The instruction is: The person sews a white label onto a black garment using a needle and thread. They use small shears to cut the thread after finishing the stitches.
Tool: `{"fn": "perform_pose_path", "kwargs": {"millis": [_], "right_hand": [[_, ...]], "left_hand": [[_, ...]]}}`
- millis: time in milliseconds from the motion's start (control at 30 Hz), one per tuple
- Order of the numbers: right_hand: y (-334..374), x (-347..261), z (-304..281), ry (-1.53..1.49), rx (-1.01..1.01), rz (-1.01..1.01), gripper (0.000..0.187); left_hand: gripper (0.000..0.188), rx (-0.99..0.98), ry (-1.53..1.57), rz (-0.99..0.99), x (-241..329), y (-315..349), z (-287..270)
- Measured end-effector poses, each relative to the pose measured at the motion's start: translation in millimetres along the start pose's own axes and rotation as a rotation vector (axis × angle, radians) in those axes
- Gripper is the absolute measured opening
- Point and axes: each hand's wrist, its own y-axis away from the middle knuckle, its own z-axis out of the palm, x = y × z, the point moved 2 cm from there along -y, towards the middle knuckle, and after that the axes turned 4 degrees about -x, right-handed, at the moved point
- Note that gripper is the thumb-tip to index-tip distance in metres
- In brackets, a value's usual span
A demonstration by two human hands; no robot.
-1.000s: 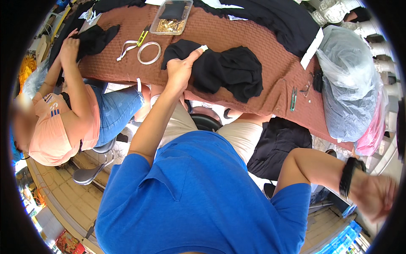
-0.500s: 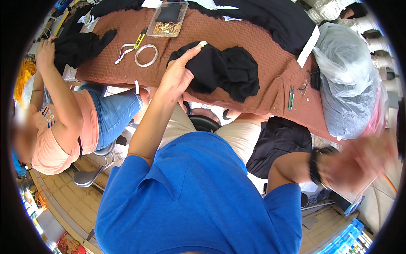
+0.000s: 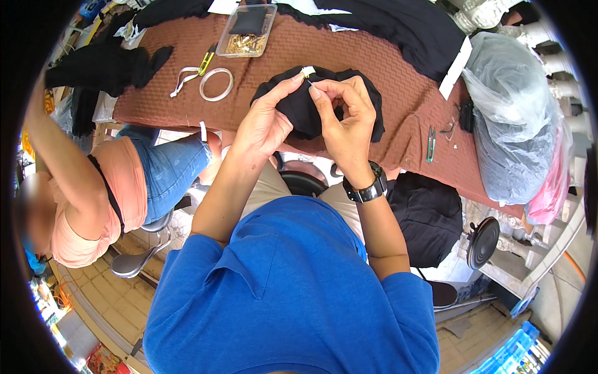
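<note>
A bunched black garment (image 3: 293, 112) lies at the near side of the table, with a small white label (image 3: 308, 71) at its upper edge. My left hand (image 3: 265, 121) is closed on the cloth, its thumb beside the label. Close by, my right hand (image 3: 346, 121) pinches a thin needle (image 3: 310, 81) between thumb and forefinger, its tip near the label. Any thread on it is too fine to make out. The other fingers of my right hand are curled in front of the cloth.
Beyond my hands stand a clear box (image 3: 272, 31) of brass-coloured pins, yellow snips (image 3: 206, 61) and a white tape roll (image 3: 216, 84). Green snips (image 3: 430, 144) lie right, near a large plastic bag (image 3: 514, 118). A seated co-worker (image 3: 103, 181) is on the left.
My right hand has come from far out at the right, where it was blurred, back to the garment beside my left hand. The co-worker's arm has swung outward to the left.
</note>
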Motion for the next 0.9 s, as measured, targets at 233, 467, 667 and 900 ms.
{"fn": "perform_pose_path", "kwargs": {"millis": [233,467,667,900], "right_hand": [[1.9,0.0,1.0,0.014,0.011,0.014,0.009],[3.3,-1.2,0.0,0.004,0.008,0.008,0.01],[4.3,-2.6,-2.7,-0.007,0.01,0.013,0.011],[5.3,-4.3,-4.8,-0.02,0.012,0.037,0.01]], "left_hand": [[0.032,-0.006,-0.001,-0.012,-0.8,1.3,0.7],[0.028,0.003,0.015,-0.014,-1.5,3.8,3.2],[0.026,0.017,0.006,-0.025,-4.1,4.6,3.6],[0.025,0.038,-0.008,-0.004,-5.8,6.0,5.9]]}}
